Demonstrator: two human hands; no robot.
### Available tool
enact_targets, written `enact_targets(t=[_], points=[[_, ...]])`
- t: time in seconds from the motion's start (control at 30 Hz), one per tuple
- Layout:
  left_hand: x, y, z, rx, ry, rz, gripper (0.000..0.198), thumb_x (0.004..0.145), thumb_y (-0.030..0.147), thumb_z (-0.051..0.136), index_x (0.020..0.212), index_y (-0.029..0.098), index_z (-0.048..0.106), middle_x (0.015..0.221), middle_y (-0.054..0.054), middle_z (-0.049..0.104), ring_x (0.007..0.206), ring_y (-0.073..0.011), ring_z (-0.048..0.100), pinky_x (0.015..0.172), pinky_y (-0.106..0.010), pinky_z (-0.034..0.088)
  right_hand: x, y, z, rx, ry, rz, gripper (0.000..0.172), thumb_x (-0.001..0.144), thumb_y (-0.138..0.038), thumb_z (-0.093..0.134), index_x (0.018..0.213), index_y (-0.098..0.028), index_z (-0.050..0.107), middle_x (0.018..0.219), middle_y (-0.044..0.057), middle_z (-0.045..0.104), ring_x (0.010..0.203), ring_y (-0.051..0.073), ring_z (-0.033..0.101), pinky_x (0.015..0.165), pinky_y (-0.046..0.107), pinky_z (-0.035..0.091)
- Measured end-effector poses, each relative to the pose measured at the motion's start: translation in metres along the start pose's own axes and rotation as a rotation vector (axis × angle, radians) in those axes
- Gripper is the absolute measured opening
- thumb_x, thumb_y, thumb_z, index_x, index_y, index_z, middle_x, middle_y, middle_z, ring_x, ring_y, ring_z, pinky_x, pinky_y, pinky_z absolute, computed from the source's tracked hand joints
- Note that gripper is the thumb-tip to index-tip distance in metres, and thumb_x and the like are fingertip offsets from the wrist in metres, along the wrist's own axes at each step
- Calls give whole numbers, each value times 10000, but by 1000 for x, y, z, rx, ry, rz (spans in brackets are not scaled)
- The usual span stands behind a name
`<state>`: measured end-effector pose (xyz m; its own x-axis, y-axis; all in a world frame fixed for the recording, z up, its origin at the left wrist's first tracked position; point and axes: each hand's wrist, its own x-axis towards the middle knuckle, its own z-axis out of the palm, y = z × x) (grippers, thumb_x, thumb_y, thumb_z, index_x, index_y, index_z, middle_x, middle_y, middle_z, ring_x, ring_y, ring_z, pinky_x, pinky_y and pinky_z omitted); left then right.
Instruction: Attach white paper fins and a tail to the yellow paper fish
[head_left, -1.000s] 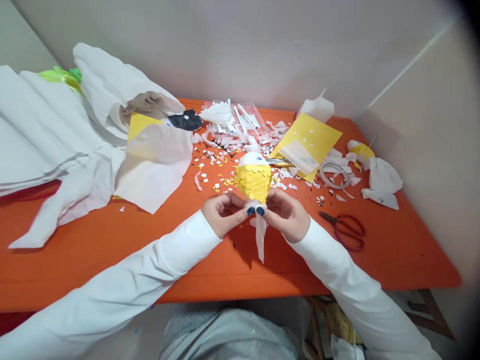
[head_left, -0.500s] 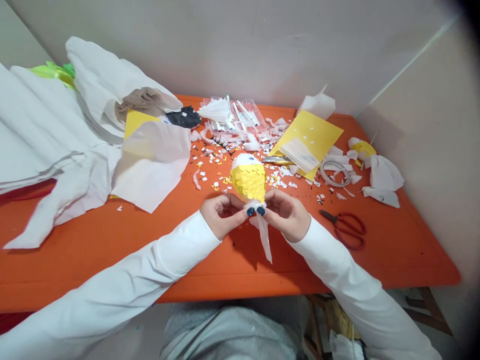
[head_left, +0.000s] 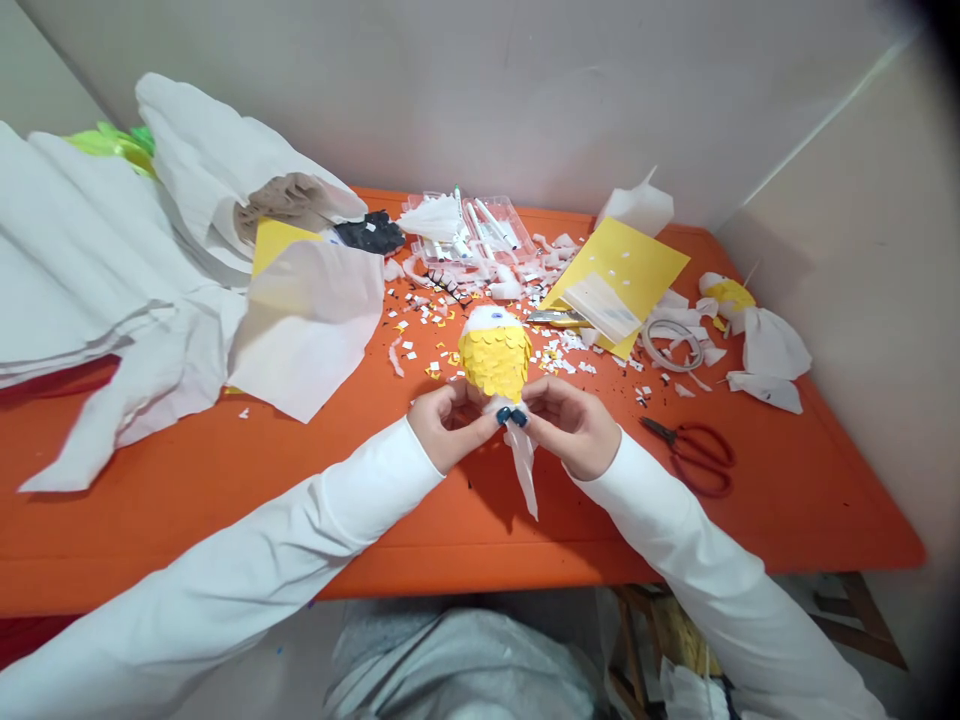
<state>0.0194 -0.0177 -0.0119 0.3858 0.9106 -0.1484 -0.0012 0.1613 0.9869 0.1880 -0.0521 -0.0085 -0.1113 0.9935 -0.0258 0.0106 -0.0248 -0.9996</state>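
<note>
Above the tabletop's (head_left: 225,520) middle, near its front edge, left hand (head_left: 444,428) and right hand (head_left: 571,430) both pinch the white neck of a yellow-scaled paper figure (head_left: 495,355), tail strip (head_left: 523,465) dangling. Step, judging: gathering or twisting the neck; next move needs a steady pinch without tearing.

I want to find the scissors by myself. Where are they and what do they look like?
Look at the orange table, then at its right side, just past the person's right hand. The scissors lie flat there, the only thing with red loop handles.
</note>
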Motion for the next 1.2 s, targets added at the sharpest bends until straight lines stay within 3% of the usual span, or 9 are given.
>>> enact_targets(t=[0.23, 0.43, 0.63, 0.83, 0.97, 1.1, 1.2], points=[[-1, 2, 0, -48, 60, -4, 341, 577, 399, 774, 667, 138, 572, 644, 17, 593, 585, -84, 534, 598, -199, 447, 1, -1, -1, 51, -39, 11, 348, 688, -452, 709, 881, -188, 591, 801, 34, 652, 708, 124, 592, 699, 283, 499], [4, 3, -2, -104, -49, -73, 445, 554, 491, 776, 780, 136, 631, 750, -19, 666, 611, -104, 571, 626, -222, 462, 1, -3, -1, 49, -10, 37, 355, 680, -446, 717, 881, -178, 599, 797, 34, 643, 717, 133, 605, 699, 291, 498], [9, 2, -4, -130, -64, -91, 594, 373, 562, 814, 725, 112, 652, 695, -45, 677, 580, -131, 585, 585, -249, 476, 0, -1, 0, 56, 16, 15, 354, 685, -440, 716, 881, -175, 587, 793, 33, 644, 699, 132, 603, 683, 293, 503], [4, -2, -2, -52, -23, -28, 556, 553, 514, 769, 915, 100, 690, 882, -97, 714, 807, -207, 644, 788, -314, 493, -1, 2, 3, -35, 3, -47, 291, 718, -386, 703, 885, -178, 589, 800, 30, 650, 706, 117, 591, 700, 271, 495], [8, -2, -7, -82, -51, -73, 529, 485, 492, 809, 825, 102, 696, 797, -81, 718, 722, -177, 645, 714, -285, 517, -2, 2, 4, -23, -8, -29, 300, 716, -423, 695, 854, -180, 588, 766, 27, 636, 688, 118, 576, 685, 271, 490], [10, 2, -8, -136, -58, -136, 549, 351, 468, 853, 717, 102, 671, 662, -49, 683, 550, -132, 597, 502, -232, 483, 0, 2, 3, 41, 19, 22, 324, 709, -467, 687, 819, -184, 573, 751, 10, 611, 668, 113, 564, 651, 264, 465], [6, 6, -6, -129, -76, -148, 500, 443, 470, 827, 747, 107, 665, 640, -24, 652, 518, -103, 568, 435, -194, 433, 2, 3, 1, 114, 29, 40, 324, 708, -476, 684, 776, -187, 554, 712, -4, 602, 619, 101, 543, 589, 244, 438]])
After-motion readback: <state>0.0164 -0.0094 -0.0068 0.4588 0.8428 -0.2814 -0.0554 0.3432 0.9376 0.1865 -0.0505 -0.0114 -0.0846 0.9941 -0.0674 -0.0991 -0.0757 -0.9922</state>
